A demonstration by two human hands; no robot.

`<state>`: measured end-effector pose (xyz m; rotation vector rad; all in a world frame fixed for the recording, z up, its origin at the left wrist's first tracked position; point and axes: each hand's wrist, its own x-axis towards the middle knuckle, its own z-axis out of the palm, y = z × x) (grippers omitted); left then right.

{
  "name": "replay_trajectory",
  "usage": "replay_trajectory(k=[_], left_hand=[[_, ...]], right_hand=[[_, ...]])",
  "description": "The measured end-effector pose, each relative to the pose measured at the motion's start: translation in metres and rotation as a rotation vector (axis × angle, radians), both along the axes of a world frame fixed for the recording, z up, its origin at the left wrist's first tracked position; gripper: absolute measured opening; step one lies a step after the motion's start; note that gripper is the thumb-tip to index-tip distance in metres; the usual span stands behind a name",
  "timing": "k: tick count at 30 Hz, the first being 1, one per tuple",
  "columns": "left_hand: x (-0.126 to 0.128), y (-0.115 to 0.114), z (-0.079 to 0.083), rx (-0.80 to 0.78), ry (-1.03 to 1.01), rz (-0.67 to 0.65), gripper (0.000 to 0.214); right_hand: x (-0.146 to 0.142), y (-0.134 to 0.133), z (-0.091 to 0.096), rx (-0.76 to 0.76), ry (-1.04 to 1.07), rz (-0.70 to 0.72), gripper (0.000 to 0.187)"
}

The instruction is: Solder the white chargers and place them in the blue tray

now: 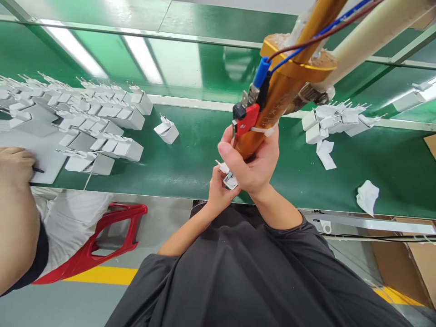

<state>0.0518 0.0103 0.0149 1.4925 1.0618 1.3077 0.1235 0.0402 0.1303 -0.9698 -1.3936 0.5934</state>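
My right hand (260,168) is wrapped round the lower end of a gold cylindrical handheld tool (281,97), which has a red switch (248,120) tied to its side and blue and brown wires running up from it. The thumb lies along the tool near the switch. Just below the tool's tip, my left hand (218,193) holds a small white plug adapter (230,182), its pins pointing up to the left. My right hand partly covers the adapter, so whether the tip touches it is hidden. A single white adapter (166,131) stands on the green bench to the left.
Rows of white adapters (102,111) fill the bench's left side; a smaller group (337,120) stands at right. Crumpled white pieces (368,197) lie nearby. At far left, another person's hand (15,165) rests beside a red stool (112,236). Cardboard boxes (391,268) are lower right.
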Motion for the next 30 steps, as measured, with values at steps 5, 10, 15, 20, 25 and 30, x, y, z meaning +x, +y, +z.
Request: replay_trajectory(k=[5,10,15,20,25,30], left_hand=[[0.001,0.0,0.001,-0.005,-0.021,-0.019,0.052],[0.001,0.002,0.004,-0.023,0.053,-0.02,0.052],[-0.012,0.008,0.004,-0.033,0.267,0.031,0.039],[-0.043,0.007,0.022,-0.12,0.286,-0.012,0.04],[-0.061,0.004,0.038,-0.26,0.197,-0.115,0.032],[-0.06,0.002,0.042,-0.333,0.14,-0.158,0.032]], right_hand=[[0.002,0.003,0.0,0.036,0.024,0.024,0.032],[0.003,0.007,-0.002,0.041,0.055,0.059,0.049],[0.018,0.012,-0.011,0.041,0.14,0.074,0.05],[0.061,0.018,-0.021,0.03,0.095,-0.055,0.04],[0.114,0.029,-0.03,0.027,0.013,-0.225,0.019],[0.152,0.023,-0.035,-0.02,-0.338,-0.387,0.039]])
